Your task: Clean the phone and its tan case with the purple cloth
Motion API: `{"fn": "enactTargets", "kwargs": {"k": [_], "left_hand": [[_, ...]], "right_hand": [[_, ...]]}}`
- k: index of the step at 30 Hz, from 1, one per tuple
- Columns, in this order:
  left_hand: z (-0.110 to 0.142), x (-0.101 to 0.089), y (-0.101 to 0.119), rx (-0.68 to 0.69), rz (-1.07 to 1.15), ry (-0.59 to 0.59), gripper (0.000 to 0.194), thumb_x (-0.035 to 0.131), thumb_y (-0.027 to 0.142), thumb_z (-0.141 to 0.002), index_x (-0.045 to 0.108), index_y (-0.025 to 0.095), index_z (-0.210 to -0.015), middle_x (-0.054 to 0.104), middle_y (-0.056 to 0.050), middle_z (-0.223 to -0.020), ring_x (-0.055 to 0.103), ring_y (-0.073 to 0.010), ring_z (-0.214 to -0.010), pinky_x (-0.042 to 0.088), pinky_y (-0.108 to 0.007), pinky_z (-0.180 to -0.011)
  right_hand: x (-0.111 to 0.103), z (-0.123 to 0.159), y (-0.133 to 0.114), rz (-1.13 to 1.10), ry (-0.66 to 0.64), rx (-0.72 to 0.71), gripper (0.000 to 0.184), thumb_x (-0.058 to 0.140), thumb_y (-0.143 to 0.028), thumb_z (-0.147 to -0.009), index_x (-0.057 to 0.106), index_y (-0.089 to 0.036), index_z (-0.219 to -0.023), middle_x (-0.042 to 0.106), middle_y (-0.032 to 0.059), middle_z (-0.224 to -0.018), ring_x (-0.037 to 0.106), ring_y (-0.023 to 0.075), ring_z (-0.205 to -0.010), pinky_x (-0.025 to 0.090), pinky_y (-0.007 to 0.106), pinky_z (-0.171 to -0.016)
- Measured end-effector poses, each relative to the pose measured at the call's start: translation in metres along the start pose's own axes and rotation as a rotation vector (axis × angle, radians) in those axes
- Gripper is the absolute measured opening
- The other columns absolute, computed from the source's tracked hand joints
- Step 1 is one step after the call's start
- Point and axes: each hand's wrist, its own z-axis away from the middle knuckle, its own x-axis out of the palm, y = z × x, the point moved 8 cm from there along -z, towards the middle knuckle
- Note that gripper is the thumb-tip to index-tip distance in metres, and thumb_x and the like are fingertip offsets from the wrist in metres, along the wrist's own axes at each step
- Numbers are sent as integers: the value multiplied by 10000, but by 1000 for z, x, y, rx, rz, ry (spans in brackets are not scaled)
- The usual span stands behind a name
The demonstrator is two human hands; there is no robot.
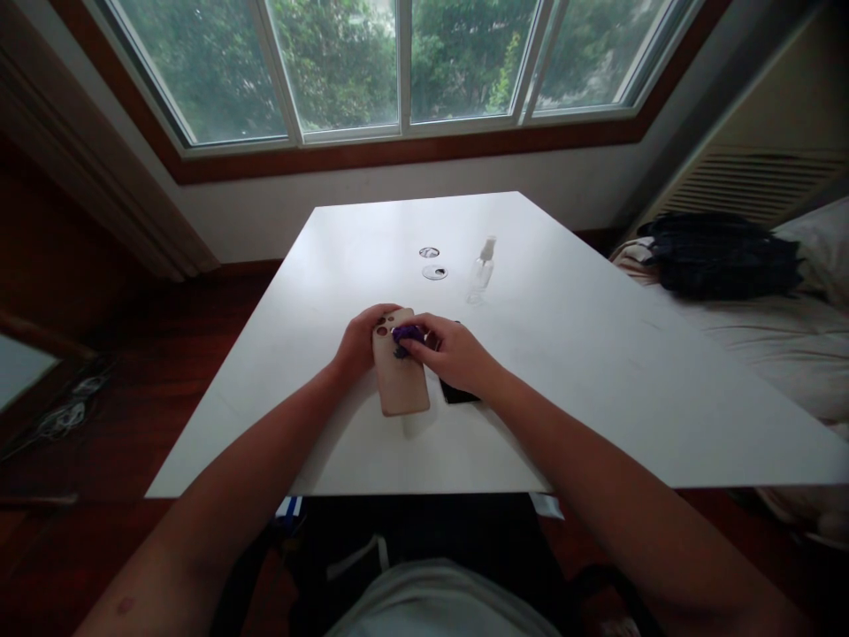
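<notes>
Tabletop [597,354] at twelve o'clock. Over it, our left hand [361,339] curls round the phone case [404,382] at ten o'clock; our right hand [455,349] pinches purple cloth [407,333] on its back. We judge work underway; remainder unclear.

A big window [404,71] with brown wood trim [351,159] is at the front, and green trees [464,62] show through the glass. A brown curtain [86,146] hangs on the left. White cords [66,416] lie in a tangle on the dark red floor [139,372]. On the right, a dark bag [722,257] sits on a bed [749,341] with pale, crumpled covers, beside a panel with slats [749,184].
</notes>
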Motion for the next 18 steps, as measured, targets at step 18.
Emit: {"fn": "enactTargets", "kwargs": {"k": [18], "left_hand": [[8, 16, -6, -154, 345, -52, 386, 693, 387, -809, 367, 259, -971, 567, 56, -793, 568, -124, -660, 469, -262, -588]], "right_hand": [[-4, -1, 13, -60, 93, 90, 294, 669, -394, -911, 723, -233, -1151, 762, 48, -1018, 659, 188, -821, 528, 322, -741]]}}
